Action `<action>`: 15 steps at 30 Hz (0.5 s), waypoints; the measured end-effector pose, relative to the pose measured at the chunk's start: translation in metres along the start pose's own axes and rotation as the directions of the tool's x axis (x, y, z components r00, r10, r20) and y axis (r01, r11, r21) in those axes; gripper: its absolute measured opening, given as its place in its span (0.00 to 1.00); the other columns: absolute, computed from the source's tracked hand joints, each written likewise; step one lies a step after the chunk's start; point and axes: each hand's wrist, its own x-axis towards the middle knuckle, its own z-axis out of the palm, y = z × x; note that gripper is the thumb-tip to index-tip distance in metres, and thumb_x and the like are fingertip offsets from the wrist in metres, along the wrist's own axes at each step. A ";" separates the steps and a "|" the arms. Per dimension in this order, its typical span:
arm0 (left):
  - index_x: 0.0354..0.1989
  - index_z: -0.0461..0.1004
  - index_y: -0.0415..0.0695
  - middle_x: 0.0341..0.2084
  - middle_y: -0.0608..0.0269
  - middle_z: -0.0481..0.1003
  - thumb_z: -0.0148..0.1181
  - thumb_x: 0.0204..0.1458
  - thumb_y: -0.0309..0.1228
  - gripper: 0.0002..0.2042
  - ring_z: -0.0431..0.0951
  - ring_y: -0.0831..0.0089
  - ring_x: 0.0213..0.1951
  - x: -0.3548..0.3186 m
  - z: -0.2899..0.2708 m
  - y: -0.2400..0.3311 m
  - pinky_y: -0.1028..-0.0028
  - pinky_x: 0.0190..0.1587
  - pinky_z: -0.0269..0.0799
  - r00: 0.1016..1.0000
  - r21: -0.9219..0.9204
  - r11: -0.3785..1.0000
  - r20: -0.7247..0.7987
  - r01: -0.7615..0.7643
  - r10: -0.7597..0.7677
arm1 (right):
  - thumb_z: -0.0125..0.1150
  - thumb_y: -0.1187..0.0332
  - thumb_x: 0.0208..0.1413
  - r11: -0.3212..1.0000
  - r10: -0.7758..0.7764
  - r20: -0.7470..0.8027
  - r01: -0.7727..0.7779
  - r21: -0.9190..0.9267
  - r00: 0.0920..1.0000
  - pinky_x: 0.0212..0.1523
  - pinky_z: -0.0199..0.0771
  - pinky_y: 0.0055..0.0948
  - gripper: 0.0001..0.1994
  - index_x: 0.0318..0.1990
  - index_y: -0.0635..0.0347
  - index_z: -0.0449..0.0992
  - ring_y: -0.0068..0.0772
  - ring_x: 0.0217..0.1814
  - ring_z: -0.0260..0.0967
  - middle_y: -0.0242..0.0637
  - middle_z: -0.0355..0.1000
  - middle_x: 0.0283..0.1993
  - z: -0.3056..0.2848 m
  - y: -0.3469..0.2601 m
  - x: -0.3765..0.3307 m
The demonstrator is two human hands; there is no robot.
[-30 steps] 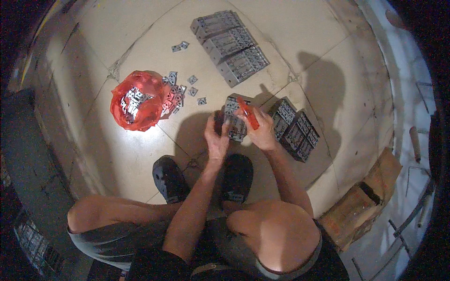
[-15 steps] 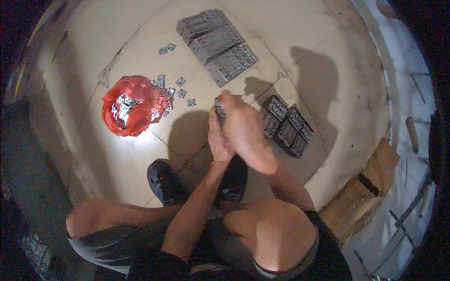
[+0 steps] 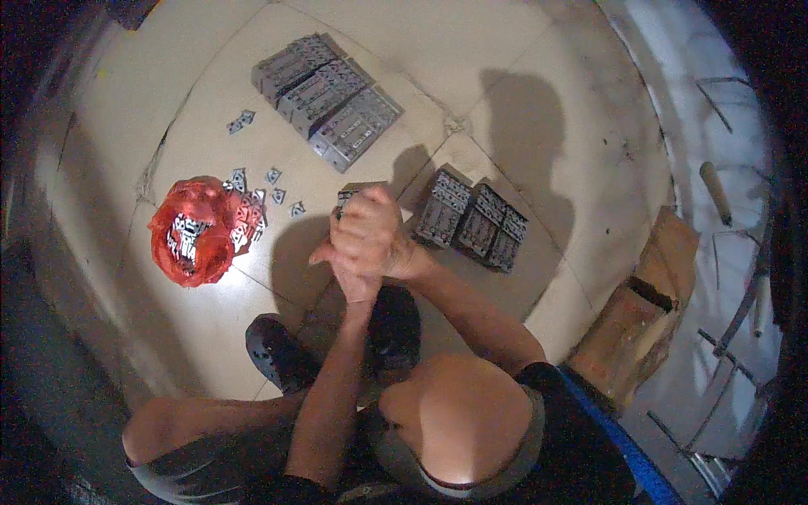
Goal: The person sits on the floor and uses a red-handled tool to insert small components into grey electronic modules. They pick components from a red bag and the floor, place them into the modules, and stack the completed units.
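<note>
My two hands are pressed together above the floor, in front of my feet. A grey slotted block (image 3: 362, 186) sits between them, and only its far edge shows beyond my fingers. My left hand (image 3: 348, 276) is underneath, its fingers largely hidden, supporting the block from the near side. Over the top lies my right hand (image 3: 370, 229), fingers curled round the block. Just right of them, dark slotted blocks (image 3: 471, 217) stand side by side on the tiles. Farther off, more grey blocks (image 3: 328, 99) lie in a row.
At the left, a red plastic bag (image 3: 165, 252) holds small shiny metal pieces. Several square metal plates (image 3: 273, 175) with holes are scattered beside it. A torn cardboard piece (image 3: 627, 324) lies at the right, near a round rod (image 3: 716, 194). My shoes (image 3: 282, 349) are close below my hands.
The view has shifted, so floor things appear farther left. My right hand, blurred and stretched before, is now curled over the block and covers more of it. The floor things look undisturbed.
</note>
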 end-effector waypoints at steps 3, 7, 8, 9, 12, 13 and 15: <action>0.72 0.57 0.37 0.60 0.44 0.69 0.69 0.51 0.29 0.39 0.72 0.48 0.60 0.008 -0.022 0.015 0.57 0.63 0.67 0.995 -0.220 0.973 0.047 -0.076 0.088 | 0.74 0.71 0.47 0.884 0.414 -0.138 -0.362 0.296 0.900 0.62 0.72 0.43 0.09 0.34 0.62 0.80 0.43 0.59 0.76 0.40 0.80 0.51 0.004 0.004 -0.007; 0.74 0.54 0.38 0.61 0.38 0.68 0.71 0.50 0.28 0.43 0.69 0.42 0.62 0.013 -0.033 0.022 0.54 0.65 0.65 0.997 -0.174 0.982 -0.009 -0.075 0.075 | 0.67 0.79 0.57 -0.129 0.801 0.294 -0.330 0.935 0.521 0.62 0.71 0.33 0.13 0.51 0.62 0.83 0.35 0.64 0.70 0.38 0.79 0.55 0.018 -0.014 -0.032; 0.74 0.54 0.38 0.61 0.38 0.67 0.71 0.50 0.28 0.43 0.69 0.42 0.62 0.017 -0.036 0.022 0.54 0.66 0.65 0.995 -0.074 0.992 -0.022 -0.101 0.100 | 0.68 0.79 0.57 0.126 0.811 0.168 -0.448 0.885 0.560 0.61 0.72 0.32 0.13 0.50 0.63 0.83 0.33 0.63 0.71 0.38 0.79 0.54 0.020 -0.013 -0.039; 0.75 0.54 0.39 0.62 0.38 0.68 0.70 0.51 0.28 0.43 0.69 0.42 0.61 0.022 -0.038 0.022 0.54 0.65 0.66 0.983 -0.075 0.981 -0.045 -0.182 0.179 | 0.69 0.79 0.57 0.375 0.774 0.057 -0.530 0.761 0.630 0.60 0.72 0.31 0.13 0.50 0.63 0.82 0.31 0.61 0.72 0.38 0.79 0.53 0.023 -0.010 -0.043; 0.75 0.54 0.42 0.62 0.40 0.70 0.67 0.52 0.23 0.41 0.69 0.44 0.62 0.038 -0.041 0.021 0.55 0.65 0.66 0.987 -0.103 0.985 0.067 -0.139 0.146 | 0.72 0.76 0.55 0.655 0.693 -0.096 -0.568 0.498 0.715 0.49 0.76 0.26 0.11 0.46 0.65 0.82 0.23 0.47 0.76 0.36 0.82 0.44 0.026 -0.004 -0.054; 0.74 0.58 0.45 0.59 0.43 0.73 0.64 0.52 0.19 0.38 0.73 0.46 0.59 0.042 -0.040 0.021 0.56 0.62 0.70 0.987 -0.137 0.984 0.095 -0.112 0.126 | 0.73 0.76 0.55 0.544 0.773 -0.040 -0.629 0.555 0.633 0.47 0.77 0.25 0.10 0.44 0.65 0.83 0.22 0.45 0.76 0.35 0.82 0.42 0.027 -0.003 -0.055; 0.74 0.59 0.46 0.57 0.43 0.75 0.62 0.52 0.16 0.37 0.77 0.48 0.55 0.046 -0.040 0.022 0.58 0.57 0.75 0.986 -0.136 0.989 0.144 -0.063 0.083 | 0.73 0.74 0.54 0.409 0.852 0.006 -0.673 0.616 0.523 0.44 0.78 0.27 0.10 0.43 0.64 0.83 0.26 0.43 0.77 0.36 0.82 0.41 0.029 -0.003 -0.055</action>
